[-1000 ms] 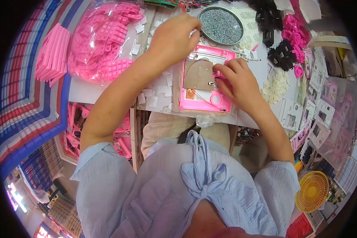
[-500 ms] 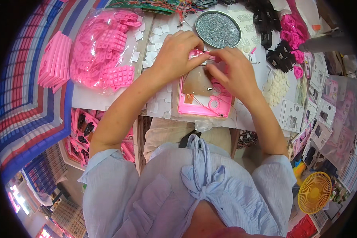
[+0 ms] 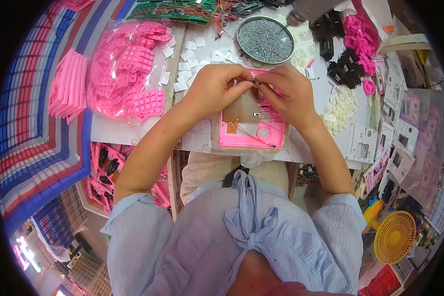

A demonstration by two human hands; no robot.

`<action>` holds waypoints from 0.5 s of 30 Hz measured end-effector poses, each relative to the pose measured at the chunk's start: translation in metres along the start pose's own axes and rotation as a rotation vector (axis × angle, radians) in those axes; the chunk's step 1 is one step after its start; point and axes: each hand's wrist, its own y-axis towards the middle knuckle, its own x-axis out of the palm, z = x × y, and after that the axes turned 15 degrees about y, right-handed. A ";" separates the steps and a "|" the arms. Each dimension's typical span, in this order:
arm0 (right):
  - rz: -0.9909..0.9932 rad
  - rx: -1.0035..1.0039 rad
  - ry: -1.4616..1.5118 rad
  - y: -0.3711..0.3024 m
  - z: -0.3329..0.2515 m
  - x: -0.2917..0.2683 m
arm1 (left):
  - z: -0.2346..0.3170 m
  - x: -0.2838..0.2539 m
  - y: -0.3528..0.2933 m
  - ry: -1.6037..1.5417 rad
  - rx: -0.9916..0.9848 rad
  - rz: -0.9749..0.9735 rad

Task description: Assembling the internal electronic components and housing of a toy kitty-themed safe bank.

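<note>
A pink plastic housing (image 3: 255,140) lies in front of me on a board at the table's near edge. Inside it sits a brown circuit board (image 3: 242,107) with thin wires. My left hand (image 3: 221,89) comes in over the housing's far left part, thumb and forefinger closed in a pinch. Opposite it, my right hand (image 3: 289,93) is pinched too. The fingertips of both hands meet at a small dark part (image 3: 255,80) just over the board's far end. The fingers hide most of that part, so I cannot tell its kind.
Beyond my hands stands a round dish of small screws (image 3: 265,40). A clear bag of pink keypads (image 3: 126,74) lies left, near white square pieces (image 3: 185,66). Black plastic parts (image 3: 348,69) and white small pieces (image 3: 339,111) lie right. A dark, blurred object (image 3: 313,10) hangs at the far edge.
My hands have drawn slightly nearer to me and their fingertips have come together at the small dark part. The right fingers were more spread before. A grey bar at the right has shifted away.
</note>
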 end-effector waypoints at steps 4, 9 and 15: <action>-0.043 0.412 0.224 -0.010 -0.025 -0.006 | 0.001 0.008 -0.004 0.173 0.149 0.120; -0.102 0.168 0.012 -0.018 -0.028 -0.008 | 0.001 0.010 -0.004 0.357 0.334 0.212; -0.204 0.197 0.108 -0.012 -0.031 -0.020 | 0.001 0.010 -0.005 0.316 0.321 0.213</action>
